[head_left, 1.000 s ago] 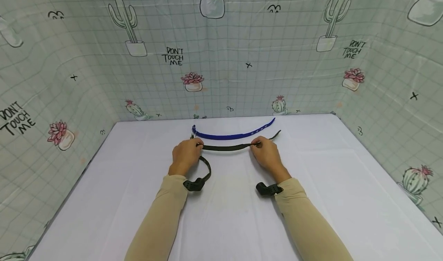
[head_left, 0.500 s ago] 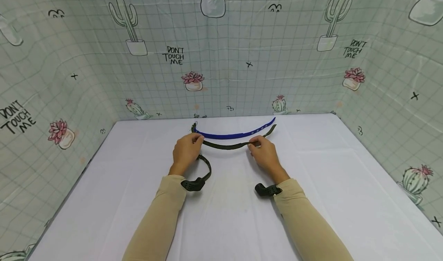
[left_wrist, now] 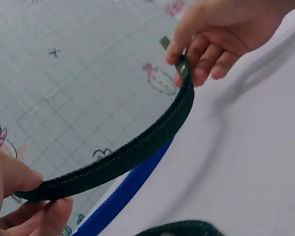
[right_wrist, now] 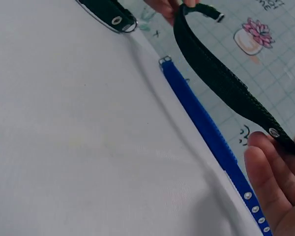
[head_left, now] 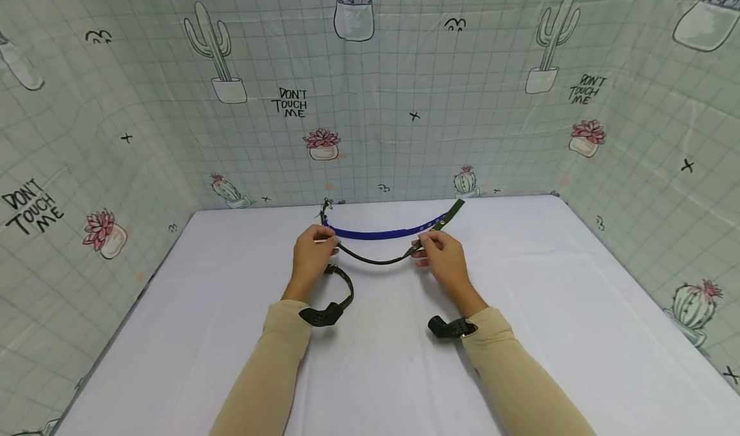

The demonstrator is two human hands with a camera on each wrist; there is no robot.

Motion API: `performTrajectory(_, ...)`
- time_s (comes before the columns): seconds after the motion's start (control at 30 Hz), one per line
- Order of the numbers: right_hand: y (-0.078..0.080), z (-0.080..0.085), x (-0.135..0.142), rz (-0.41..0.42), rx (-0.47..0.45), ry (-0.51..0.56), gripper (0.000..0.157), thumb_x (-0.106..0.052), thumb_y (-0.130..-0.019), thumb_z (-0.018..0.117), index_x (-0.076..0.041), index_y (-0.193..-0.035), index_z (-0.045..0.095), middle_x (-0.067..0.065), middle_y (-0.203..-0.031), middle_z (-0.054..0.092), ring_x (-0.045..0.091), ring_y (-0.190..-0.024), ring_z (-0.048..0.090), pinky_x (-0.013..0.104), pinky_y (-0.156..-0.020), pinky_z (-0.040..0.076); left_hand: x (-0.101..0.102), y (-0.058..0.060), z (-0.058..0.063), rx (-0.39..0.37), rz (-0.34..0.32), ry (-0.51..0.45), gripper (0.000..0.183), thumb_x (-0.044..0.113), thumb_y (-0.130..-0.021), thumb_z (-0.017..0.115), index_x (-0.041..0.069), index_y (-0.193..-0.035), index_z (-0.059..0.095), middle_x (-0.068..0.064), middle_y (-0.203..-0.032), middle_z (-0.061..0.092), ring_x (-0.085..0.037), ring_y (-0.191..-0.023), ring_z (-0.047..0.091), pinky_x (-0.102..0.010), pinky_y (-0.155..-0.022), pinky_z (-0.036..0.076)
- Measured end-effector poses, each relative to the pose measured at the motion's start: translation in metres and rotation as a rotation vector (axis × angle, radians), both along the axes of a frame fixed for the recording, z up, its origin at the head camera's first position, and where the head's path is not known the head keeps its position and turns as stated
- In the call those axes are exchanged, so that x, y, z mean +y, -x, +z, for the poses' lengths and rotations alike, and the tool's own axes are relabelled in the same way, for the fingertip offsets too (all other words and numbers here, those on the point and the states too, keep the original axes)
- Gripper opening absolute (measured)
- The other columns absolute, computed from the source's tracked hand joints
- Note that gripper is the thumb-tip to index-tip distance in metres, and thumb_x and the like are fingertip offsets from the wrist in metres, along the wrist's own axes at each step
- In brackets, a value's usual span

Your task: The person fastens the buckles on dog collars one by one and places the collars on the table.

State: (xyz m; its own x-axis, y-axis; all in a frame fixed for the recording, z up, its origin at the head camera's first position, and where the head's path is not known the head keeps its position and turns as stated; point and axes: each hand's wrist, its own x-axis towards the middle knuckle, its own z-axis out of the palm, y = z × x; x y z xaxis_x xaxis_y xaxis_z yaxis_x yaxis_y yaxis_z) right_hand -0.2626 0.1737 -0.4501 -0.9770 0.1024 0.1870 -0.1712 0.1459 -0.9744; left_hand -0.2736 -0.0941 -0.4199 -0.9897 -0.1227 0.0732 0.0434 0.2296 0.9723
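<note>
A dark green eyeleted collar (head_left: 379,263) sags between my two hands above the white table. Near its buckle end my left hand (head_left: 312,256) pinches it between thumb and fingers. My right hand (head_left: 445,256) pinches the eyelet end, whose tip sticks up past the fingers. Just beyond lies a blue collar (head_left: 370,235), its silver eyelets (right_wrist: 255,209) toward the right and a small metal buckle (right_wrist: 165,61) at the left. Another dark green band (right_wrist: 108,14) with an eyelet and a metal ring lies curled near my left wrist, partly hidden in the head view.
The white-covered table (head_left: 376,372) ends at a printed cloth backdrop (head_left: 381,134) behind and on both sides. Black wrist cameras (head_left: 322,314) sit at both sleeve cuffs (head_left: 485,333).
The held green collar has been lifted off the table and bends more deeply. Its two ends now point up past my fingers, the right end overlapping the blue collar in the head view.
</note>
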Motion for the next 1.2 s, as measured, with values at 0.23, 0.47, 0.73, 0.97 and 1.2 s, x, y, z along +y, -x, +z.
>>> performTrajectory(0.23, -0.003, 0.006, 0.006, -0.066, 0.018, 0.121, 0.024, -0.007, -0.103, 0.053, 0.002, -0.118, 0.036, 0.032, -0.103, 0.069, 0.018, -0.067, 0.072, 0.033, -0.062, 0.06, 0.012, -0.002, 0.002, 0.004, -0.039, -0.15, 0.061, -0.001, -0.092, 0.063, 0.009, -0.144, 0.034, -0.019, -0.117, 0.056, -0.028, -0.089, 0.07, -0.03, -0.073, 0.059)
performTrajectory(0.47, -0.003, 0.009, 0.01, -0.211, 0.047, 0.237, 0.041, -0.008, -0.1, 0.058, 0.001, -0.13, 0.031, 0.03, -0.108, 0.069, 0.02, -0.067, 0.072, 0.032, -0.061, 0.059, 0.012, -0.005, 0.001, -0.019, -0.113, -0.13, 0.074, 0.001, -0.095, 0.06, 0.016, -0.158, 0.026, -0.018, -0.116, 0.056, -0.027, -0.09, 0.072, -0.029, -0.071, 0.058)
performTrajectory(0.73, -0.005, 0.003, 0.023, -0.237, 0.01, 0.239, 0.054, -0.007, -0.101, 0.054, 0.002, -0.147, 0.028, 0.025, -0.109, 0.07, 0.013, -0.069, 0.071, 0.03, -0.063, 0.059, 0.015, -0.009, 0.002, -0.064, -0.119, -0.11, 0.062, 0.011, -0.101, 0.058, 0.013, -0.156, 0.029, -0.015, -0.128, 0.059, -0.022, -0.089, 0.072, -0.03, -0.067, 0.058)
performTrajectory(0.97, -0.002, 0.002, 0.032, -0.289, 0.065, 0.237, 0.033, -0.002, -0.098, 0.046, 0.004, -0.13, 0.042, 0.014, -0.088, 0.069, 0.013, -0.064, 0.071, 0.026, -0.055, 0.057, 0.016, -0.012, 0.002, -0.032, -0.145, -0.108, 0.044, 0.02, -0.105, 0.054, 0.011, -0.146, 0.043, -0.018, -0.109, 0.068, -0.023, -0.087, 0.071, -0.034, -0.063, 0.058)
performTrajectory(1.2, -0.003, 0.004, 0.037, -0.308, 0.075, 0.227, 0.03, 0.001, -0.097, 0.048, 0.009, -0.125, 0.051, 0.03, -0.099, 0.064, 0.009, -0.06, 0.068, 0.02, -0.05, 0.052, 0.02, -0.014, -0.001, 0.031, -0.132, -0.062, 0.037, 0.034, -0.105, 0.056, 0.009, -0.133, 0.055, -0.007, -0.093, 0.072, -0.02, -0.087, 0.069, -0.032, -0.066, 0.056)
